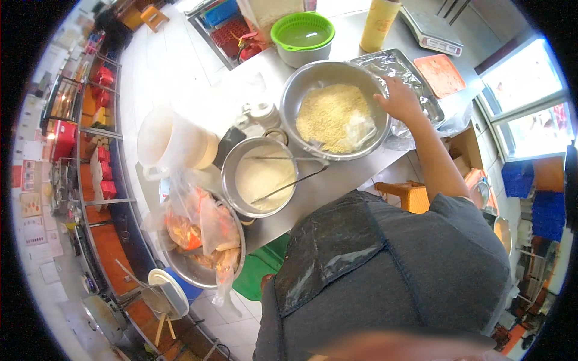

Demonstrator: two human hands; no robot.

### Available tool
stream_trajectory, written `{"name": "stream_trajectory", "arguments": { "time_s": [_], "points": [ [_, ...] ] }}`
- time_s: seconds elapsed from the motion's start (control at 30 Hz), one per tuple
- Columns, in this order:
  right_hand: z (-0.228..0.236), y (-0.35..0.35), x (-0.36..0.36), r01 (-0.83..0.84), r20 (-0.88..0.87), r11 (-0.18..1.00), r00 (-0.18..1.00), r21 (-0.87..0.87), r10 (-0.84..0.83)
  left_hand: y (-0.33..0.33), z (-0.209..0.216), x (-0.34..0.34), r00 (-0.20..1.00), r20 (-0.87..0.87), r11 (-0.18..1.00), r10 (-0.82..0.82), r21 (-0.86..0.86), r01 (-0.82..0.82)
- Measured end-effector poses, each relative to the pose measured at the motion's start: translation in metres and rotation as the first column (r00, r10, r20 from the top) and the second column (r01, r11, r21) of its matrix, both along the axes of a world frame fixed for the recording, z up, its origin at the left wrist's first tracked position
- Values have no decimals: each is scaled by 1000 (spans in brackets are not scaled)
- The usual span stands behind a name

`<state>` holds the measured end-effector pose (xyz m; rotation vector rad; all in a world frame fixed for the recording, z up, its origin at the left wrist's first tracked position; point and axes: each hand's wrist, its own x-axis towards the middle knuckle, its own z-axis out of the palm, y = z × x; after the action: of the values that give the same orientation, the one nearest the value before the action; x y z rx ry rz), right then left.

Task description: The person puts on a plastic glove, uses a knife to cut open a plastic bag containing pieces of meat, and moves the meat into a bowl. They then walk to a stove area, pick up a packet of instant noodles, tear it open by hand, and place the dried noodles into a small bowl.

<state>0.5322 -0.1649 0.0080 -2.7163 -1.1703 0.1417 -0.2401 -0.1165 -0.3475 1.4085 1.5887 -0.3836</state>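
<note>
My right hand is at the right rim of a large metal bowl, its thumb apart from the fingers and nothing visible in it. Coarse pale-yellow crumbs fill the bowl, with a crumpled clear plastic piece on top. Just beyond the fingers lies a metal tray covered with clear plastic film. Of my left hand only a small part shows low beside my dark clothing; its fingers are hidden. A smaller metal bowl holds a cream-white substance, and metal tongs rest across it.
A metal basin with plastic-bagged food stands at the left, near a translucent jug. At the back are a green colander, a yellow cylinder, a scale and an orange tray. An orange stool stands below.
</note>
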Motion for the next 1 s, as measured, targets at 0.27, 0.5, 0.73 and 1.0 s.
{"name": "stream_trajectory", "arguments": {
  "time_s": [0.27,0.5,0.73,1.0],
  "points": [
    [-94,-41,47,94,-429,949,902,300,46,-30,17,85,998,-50,997,-39,67,42],
    [-116,-87,70,-8,-527,960,835,281,162,-77,16,126,995,-6,977,101,191,-98],
    [-132,-98,71,33,-629,983,772,179,89,-103,63,147,991,-109,996,83,24,-81],
    [-84,-79,115,103,-671,992,741,71,-29,-109,72,148,989,-144,999,-8,-40,2]
  ]
}}
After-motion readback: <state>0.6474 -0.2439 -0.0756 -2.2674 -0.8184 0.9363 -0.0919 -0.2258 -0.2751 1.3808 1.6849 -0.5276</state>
